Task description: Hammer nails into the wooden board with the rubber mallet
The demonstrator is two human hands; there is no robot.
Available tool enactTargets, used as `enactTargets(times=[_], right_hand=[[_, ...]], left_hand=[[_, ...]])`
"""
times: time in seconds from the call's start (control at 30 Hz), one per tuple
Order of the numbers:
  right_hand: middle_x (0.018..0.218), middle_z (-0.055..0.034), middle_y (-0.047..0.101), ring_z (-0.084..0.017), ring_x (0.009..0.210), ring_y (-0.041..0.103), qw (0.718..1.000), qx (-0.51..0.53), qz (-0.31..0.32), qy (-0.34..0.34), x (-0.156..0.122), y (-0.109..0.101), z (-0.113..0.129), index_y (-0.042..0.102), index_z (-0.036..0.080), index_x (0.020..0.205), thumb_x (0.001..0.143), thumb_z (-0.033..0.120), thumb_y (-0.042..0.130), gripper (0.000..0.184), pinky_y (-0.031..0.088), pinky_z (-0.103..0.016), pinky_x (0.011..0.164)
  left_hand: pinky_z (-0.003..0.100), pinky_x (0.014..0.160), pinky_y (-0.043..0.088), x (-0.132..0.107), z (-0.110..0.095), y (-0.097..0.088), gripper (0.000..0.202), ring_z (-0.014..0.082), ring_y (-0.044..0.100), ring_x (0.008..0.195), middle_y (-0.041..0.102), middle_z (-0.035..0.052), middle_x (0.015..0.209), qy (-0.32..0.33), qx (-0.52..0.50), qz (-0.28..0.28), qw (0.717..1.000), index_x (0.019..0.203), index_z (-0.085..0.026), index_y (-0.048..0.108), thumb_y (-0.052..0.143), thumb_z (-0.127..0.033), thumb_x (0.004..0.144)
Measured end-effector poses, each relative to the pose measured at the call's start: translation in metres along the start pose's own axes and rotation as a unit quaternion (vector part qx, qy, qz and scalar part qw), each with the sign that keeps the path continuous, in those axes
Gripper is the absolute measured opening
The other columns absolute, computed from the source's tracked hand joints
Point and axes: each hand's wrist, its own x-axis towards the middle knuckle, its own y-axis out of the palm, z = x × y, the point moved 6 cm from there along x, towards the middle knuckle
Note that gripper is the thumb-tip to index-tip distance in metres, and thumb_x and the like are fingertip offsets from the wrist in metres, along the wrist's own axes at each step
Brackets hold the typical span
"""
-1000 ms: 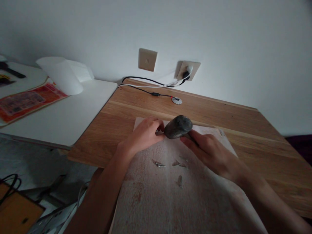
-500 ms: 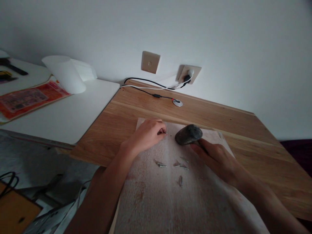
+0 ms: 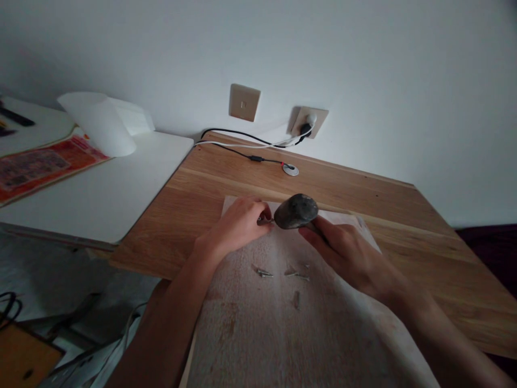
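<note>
My left hand (image 3: 247, 220) rests at the far left part of a pale, worn wooden board (image 3: 258, 334), its thumb and fingers pinched round a small metal fastener (image 3: 264, 220). Whether that is a nail or a screw is too small to tell. My right hand (image 3: 343, 242) grips the handle of a mallet with a dark, rounded head (image 3: 297, 211). The mallet head is just right of my left fingertips, close to the pinched fastener. Nearer to me on the board lie several loose metal fasteners (image 3: 264, 273), in small scattered groups.
The board lies on a wooden desk (image 3: 194, 188) against a wall. Black and white cables (image 3: 242, 144) run along its back to a wall socket (image 3: 310, 122). At left, a white table (image 3: 141, 183) holds a white roll (image 3: 97, 121) and a red-orange printed sheet (image 3: 44, 164).
The mallet has moved left and slightly away from me, to beside my left fingertips. My left hand keeps its pinch at about the same spot, and the whole view has shifted slightly.
</note>
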Motion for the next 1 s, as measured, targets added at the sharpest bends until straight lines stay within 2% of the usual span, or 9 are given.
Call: enactTargets(times=[0.13,0.27,0.37,0.63,0.77,0.83,1.0], right_hand=[[0.058,0.0012,0.061,-0.017,0.048,0.056,0.999,-0.005,-0.021,0.033,-0.015,-0.004,-0.020,0.060,0.026,0.086,0.110,0.053,0.045,0.039,0.036,-0.032,0.051],[0.059,0.0009,0.062,-0.018,0.052,0.059,0.999,0.001,0.010,0.049,-0.025,0.006,-0.031,0.060,0.027,0.086,0.110,0.052,0.044,0.038,0.039,-0.032,0.053],[0.061,0.0006,0.063,-0.019,0.054,0.061,0.998,0.011,0.010,0.054,-0.024,0.007,-0.026,0.060,0.027,0.089,0.111,0.053,0.043,0.038,0.041,-0.032,0.054],[0.061,0.0010,0.062,-0.017,0.052,0.059,0.999,0.012,-0.040,0.030,-0.006,-0.016,0.006,0.060,0.026,0.087,0.109,0.053,0.045,0.037,0.039,-0.031,0.052],[0.064,-0.0002,0.065,-0.019,0.054,0.061,0.999,-0.009,-0.025,0.017,0.002,-0.003,0.004,0.064,0.026,0.093,0.111,0.053,0.043,0.038,0.039,-0.031,0.055],[0.065,-0.0009,0.066,-0.019,0.055,0.062,1.000,-0.020,-0.013,0.013,0.003,0.003,0.001,0.065,0.025,0.097,0.111,0.051,0.043,0.037,0.039,-0.031,0.056],[0.063,0.0005,0.065,-0.017,0.052,0.059,0.998,-0.012,-0.044,0.040,-0.006,-0.005,-0.008,0.062,0.026,0.092,0.110,0.050,0.045,0.035,0.038,-0.030,0.052]], left_hand=[[0.033,0.077,0.051,0.001,-0.001,0.001,0.007,0.0202,0.070,0.083,0.076,0.0061,0.089,0.009,0.026,-0.004,1.000,0.085,-0.015,0.076,0.081,-0.018,0.089],[0.033,0.079,0.050,0.002,-0.003,0.000,0.011,0.0200,0.070,0.084,0.075,0.0037,0.086,0.029,0.056,-0.010,0.998,0.081,-0.018,0.075,0.080,-0.017,0.091],[0.034,0.080,0.051,0.003,-0.003,0.001,0.011,0.0216,0.071,0.086,0.076,0.0045,0.086,0.049,0.071,-0.010,0.996,0.082,-0.018,0.076,0.078,-0.016,0.093],[0.038,0.090,0.053,0.004,-0.002,0.005,0.012,0.0245,0.073,0.097,0.079,0.0071,0.098,0.059,0.066,0.008,0.996,0.093,-0.018,0.080,0.071,-0.010,0.094],[0.037,0.086,0.054,0.001,-0.002,0.001,0.006,0.0245,0.072,0.096,0.078,0.0089,0.102,0.021,0.035,0.011,0.999,0.098,-0.015,0.078,0.077,-0.018,0.092],[0.036,0.085,0.054,0.000,-0.001,-0.003,0.011,0.0249,0.071,0.096,0.077,0.0093,0.101,0.001,0.034,0.003,0.999,0.097,-0.014,0.077,0.082,-0.021,0.089],[0.034,0.083,0.051,-0.001,-0.002,-0.006,0.010,0.0223,0.071,0.092,0.076,0.0061,0.096,0.008,0.035,-0.011,0.999,0.090,-0.016,0.075,0.083,-0.022,0.089]])
